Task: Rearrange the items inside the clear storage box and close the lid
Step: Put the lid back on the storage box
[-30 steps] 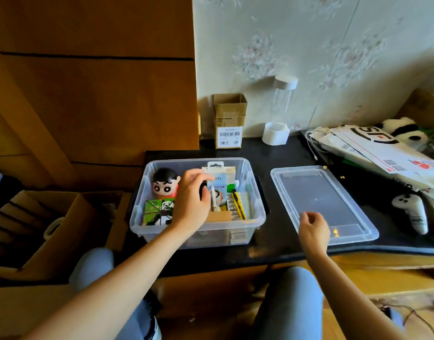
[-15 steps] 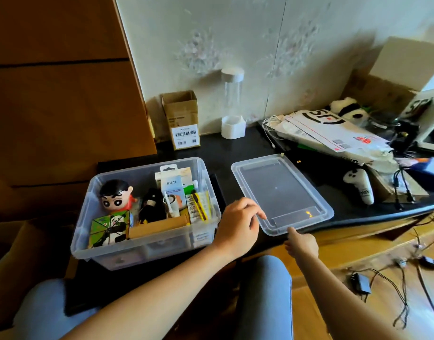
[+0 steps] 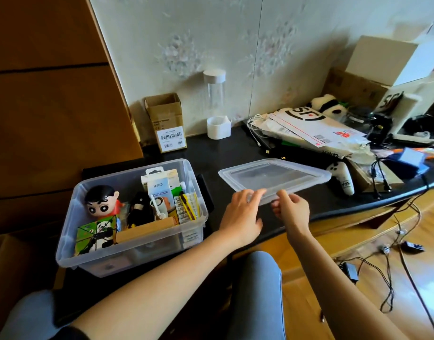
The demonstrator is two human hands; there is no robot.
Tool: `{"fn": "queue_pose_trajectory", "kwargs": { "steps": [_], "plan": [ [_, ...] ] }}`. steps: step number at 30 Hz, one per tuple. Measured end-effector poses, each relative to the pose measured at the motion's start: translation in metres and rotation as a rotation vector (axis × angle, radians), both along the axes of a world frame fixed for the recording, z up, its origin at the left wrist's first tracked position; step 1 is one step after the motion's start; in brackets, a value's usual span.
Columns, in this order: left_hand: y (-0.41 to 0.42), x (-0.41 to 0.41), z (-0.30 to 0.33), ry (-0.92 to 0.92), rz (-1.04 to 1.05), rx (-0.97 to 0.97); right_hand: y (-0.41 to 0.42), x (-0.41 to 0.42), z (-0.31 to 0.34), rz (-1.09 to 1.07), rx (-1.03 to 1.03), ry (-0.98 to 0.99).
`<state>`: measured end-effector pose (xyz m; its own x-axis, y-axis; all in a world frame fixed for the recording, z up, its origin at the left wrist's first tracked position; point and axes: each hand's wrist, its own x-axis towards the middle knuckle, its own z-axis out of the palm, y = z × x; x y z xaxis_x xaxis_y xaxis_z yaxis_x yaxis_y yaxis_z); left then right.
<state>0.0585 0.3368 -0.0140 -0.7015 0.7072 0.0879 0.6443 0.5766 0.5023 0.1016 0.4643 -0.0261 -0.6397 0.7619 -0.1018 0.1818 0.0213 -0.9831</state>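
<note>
The clear rectangular plastic lid [image 3: 275, 176] is in your grasp, lifted at its near edge and tilted, above the black tabletop [image 3: 225, 153] just to the right of the clear plastic storage box [image 3: 127, 244]. Your left hand [image 3: 243, 213] holds the lid's near rim with the fingers laid over the top of the edge; your right hand [image 3: 293, 212] pinches the same rim just beside it, fingers curled around the edge. The two hands are close together, almost touching.

The box stands open on the left part of the table. Inside it you have a cartoon boy figure with black hair and a red shirt [image 3: 100, 201] at the back left, a green cube printed with a panda [image 3: 97, 233] in front of it, a plain brown cardboard box [image 3: 144, 230] along the near wall, a small black plush toy [image 3: 138, 209] in the middle, and a white-and-blue carded packet [image 3: 158, 186] standing upright (several smaller packets crowd beside it, too jumbled to tell apart).

Behind the box stand an open brown carton with a barcode label [image 3: 165, 121] and a tall clear bottle with a white cap [image 3: 214, 104]. To the right lie white courier envelopes [image 3: 311, 130], a white game controller [image 3: 342, 176] and a panda plush [image 3: 327, 104].
</note>
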Motion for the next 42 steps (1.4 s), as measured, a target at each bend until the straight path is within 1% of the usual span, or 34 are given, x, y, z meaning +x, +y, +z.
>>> {"fn": "queue_pose_trajectory", "kwargs": {
  "steps": [4, 6, 8, 11, 13, 16, 17, 19, 21, 23, 24, 26, 28, 30, 32, 33, 35, 37, 39, 42],
  "plan": [
    [-0.004, -0.011, 0.028, 0.145, 0.102, 0.110, -0.014, -0.013, 0.046, 0.040, 0.223, 0.051],
    [-0.010, -0.018, 0.043, 0.142, 0.110, 0.178, -0.024, -0.021, 0.065, 0.071, 0.321, 0.091],
    [-0.018, -0.022, 0.055, 0.092, 0.119, 0.283, -0.034, -0.030, 0.080, 0.149, 0.356, 0.130],
    [-0.034, -0.031, 0.070, -0.029, 0.206, 0.502, -0.046, -0.044, 0.088, 0.283, 0.241, 0.231],
    [-0.047, -0.038, 0.078, -0.124, 0.273, 0.648, -0.048, -0.050, 0.081, 0.238, 0.208, 0.225],
    [-0.073, -0.047, 0.087, -0.385, 0.395, 0.908, -0.046, -0.054, 0.064, 0.080, 0.185, 0.109],
    [-0.083, -0.049, 0.088, -0.464, 0.447, 0.987, -0.044, -0.054, 0.059, 0.022, 0.206, 0.058],
    [-0.106, -0.053, 0.085, -0.586, 0.544, 1.096, -0.040, -0.055, 0.053, -0.071, 0.311, -0.063],
    [-0.129, -0.052, 0.081, -0.717, 0.570, 1.205, -0.040, -0.055, 0.047, -0.114, 0.350, -0.185],
    [-0.149, -0.049, 0.075, -0.809, 0.556, 1.363, -0.041, -0.058, 0.042, -0.091, 0.259, -0.275],
    [-0.159, -0.048, 0.073, -0.843, 0.554, 1.438, -0.042, -0.060, 0.039, -0.052, 0.195, -0.286],
    [-0.178, -0.049, 0.068, -0.885, 0.567, 1.550, -0.053, -0.066, 0.037, 0.067, 0.077, -0.216],
    [-0.196, -0.052, 0.063, -0.905, 0.585, 1.605, -0.068, -0.073, 0.039, 0.149, 0.035, -0.101],
    [-0.216, -0.054, 0.061, -0.891, 0.624, 1.610, -0.084, -0.083, 0.041, 0.173, 0.073, -0.005],
    [-0.238, -0.055, 0.060, -0.803, 0.726, 1.556, -0.098, -0.091, 0.045, 0.202, 0.112, 0.072],
    [-0.251, -0.056, 0.058, -0.731, 0.808, 1.506, -0.106, -0.096, 0.046, 0.231, 0.121, 0.100],
    [-0.278, -0.059, 0.053, -0.568, 0.984, 1.318, -0.118, -0.103, 0.048, 0.308, 0.134, 0.140],
    [-0.301, -0.063, 0.048, -0.434, 1.113, 1.058, -0.128, -0.106, 0.050, 0.380, 0.172, 0.147],
    [-0.319, -0.066, 0.042, -0.361, 1.141, 0.879, -0.137, -0.109, 0.049, 0.423, 0.216, 0.117],
    [-0.327, -0.069, 0.030, -0.273, 1.133, 0.655, -0.142, -0.111, 0.043, 0.415, 0.302, 0.002]
  ]
}}
